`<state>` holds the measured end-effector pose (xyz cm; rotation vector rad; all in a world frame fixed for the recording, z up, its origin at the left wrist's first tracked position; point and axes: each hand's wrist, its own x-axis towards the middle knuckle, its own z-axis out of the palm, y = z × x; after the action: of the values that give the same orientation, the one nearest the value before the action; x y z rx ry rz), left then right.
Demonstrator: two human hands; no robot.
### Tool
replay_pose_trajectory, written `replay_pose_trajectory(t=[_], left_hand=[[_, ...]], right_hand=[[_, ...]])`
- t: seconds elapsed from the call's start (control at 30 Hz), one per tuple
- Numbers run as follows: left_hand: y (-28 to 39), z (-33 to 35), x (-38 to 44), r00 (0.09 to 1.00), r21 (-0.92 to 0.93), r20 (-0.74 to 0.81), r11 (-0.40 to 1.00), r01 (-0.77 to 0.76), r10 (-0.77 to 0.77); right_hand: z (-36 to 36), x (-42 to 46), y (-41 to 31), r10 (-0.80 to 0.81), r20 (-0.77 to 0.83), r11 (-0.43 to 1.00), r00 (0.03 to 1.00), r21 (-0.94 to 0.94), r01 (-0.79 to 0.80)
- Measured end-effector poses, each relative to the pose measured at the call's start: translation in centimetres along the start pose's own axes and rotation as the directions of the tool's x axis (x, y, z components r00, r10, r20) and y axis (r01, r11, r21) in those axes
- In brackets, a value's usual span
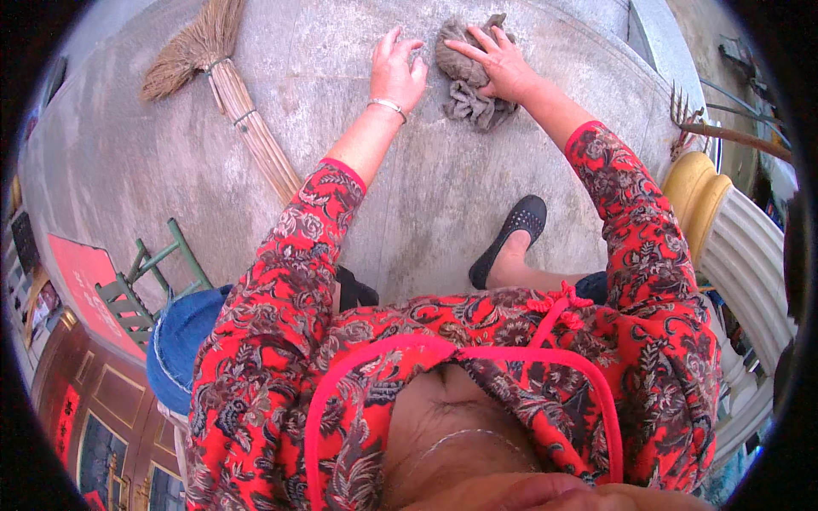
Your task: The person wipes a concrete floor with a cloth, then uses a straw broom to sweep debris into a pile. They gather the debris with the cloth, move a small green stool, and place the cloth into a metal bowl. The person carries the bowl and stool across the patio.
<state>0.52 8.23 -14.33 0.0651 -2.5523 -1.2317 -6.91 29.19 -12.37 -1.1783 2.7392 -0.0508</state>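
A crumpled grey-brown cloth lies bunched on the concrete floor ahead of me. My right hand rests spread on top of it, fingers apart, and hides part of its right side. Whether those fingers grip the cloth I cannot tell. Just left of the cloth, my left hand hangs over the floor with loosely bent fingers and nothing in it. A metal bangle circles the left wrist.
A straw broom lies to the left, its handle running under my left forearm. Farther left stand a green chair frame and a red mat. On the right are a fluted column and a garden fork.
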Motion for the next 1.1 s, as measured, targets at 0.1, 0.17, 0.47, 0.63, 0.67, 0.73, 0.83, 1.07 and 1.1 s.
replay_pose_trajectory(t=[0.1,0.17,0.47,0.63,0.67,0.73,0.83,1.07,1.1], left_hand=[[0.1,0.1,-0.2,0.999,-0.025,0.030,0.999,0.027,-0.027],[0.4,0.2,0.2,0.999,-0.050,0.047,0.998,0.025,-0.023],[-1.2,-0.3,0.0,0.996,-0.049,0.069,0.997,0.068,-0.064],[-1.2,-1.2,-0.1,0.994,0.021,0.107,0.999,0.025,-0.027],[-1.1,-1.4,0.0,0.994,0.002,0.102,1.000,0.030,-0.030],[-1.1,-1.6,0.1,0.996,-0.033,0.083,0.998,0.047,-0.045],[-1.0,-1.9,0.7,0.994,-0.023,0.097,0.998,0.055,-0.052],[-1.6,-1.8,0.8,0.995,-0.102,0.078,0.992,0.073,-0.065],[-1.4,-1.9,0.9,0.995,-0.123,0.070,0.989,0.076,-0.068]], right_hand=[[0.3,-0.5,-1.0,0.035,0.048,0.999,0.998,-0.034,-0.033],[1.4,-1.2,-1.4,0.076,0.041,0.997,0.996,0.010,-0.076],[0.4,-2.1,-0.8,-0.078,0.079,0.991,0.994,0.117,0.068],[1.1,-2.7,-0.4,-0.107,0.138,0.981,0.985,0.176,0.082],[1.1,-3.6,-0.7,-0.114,0.152,0.980,0.982,0.178,0.086],[-0.6,-3.9,-2.3,-0.071,0.244,0.997,0.967,0.032,0.066],[-0.1,-4.4,-2.2,-0.105,0.215,0.994,0.971,0.010,0.105],[2.1,-6.6,-2.9,-0.174,0.019,0.983,0.985,-0.058,0.175],[2.4,-6.9,-3.2,-0.178,-0.008,0.982,0.984,-0.065,0.177]])
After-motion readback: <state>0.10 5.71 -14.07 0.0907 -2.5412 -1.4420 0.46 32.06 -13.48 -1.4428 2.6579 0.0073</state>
